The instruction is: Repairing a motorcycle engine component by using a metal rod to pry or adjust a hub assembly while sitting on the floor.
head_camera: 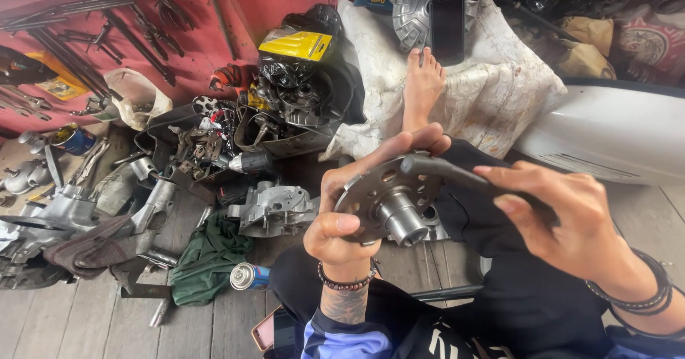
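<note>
Where the wooden floor (85, 323) meets the red wall at the far left edge, hand tools (78, 59) hang or lean in rows, with grey engine castings (64, 213) heaped below them. Next along: a green rag (210, 255) lying crumpled on the boards, a blue spray can (250, 276) on its side touching the rag's right edge, and a pale metal engine case (275, 209) just behind both. Centre item: a round perforated metal disc with a raised hub (389, 205), held up above the person's lap. The left hand (342, 213) is closed on the disc's left rim, thumb on the face and fingers wrapped behind. A dark angled tool (446, 172) rests across the disc's upper edge; the right hand (564, 220) is wrapped around its handle. Behind, a bare foot (422, 84) rests on a white sack (499, 88), where a black phone (447, 27) lies on a finned metal cover. Far right: a white panel (614, 134).
</note>
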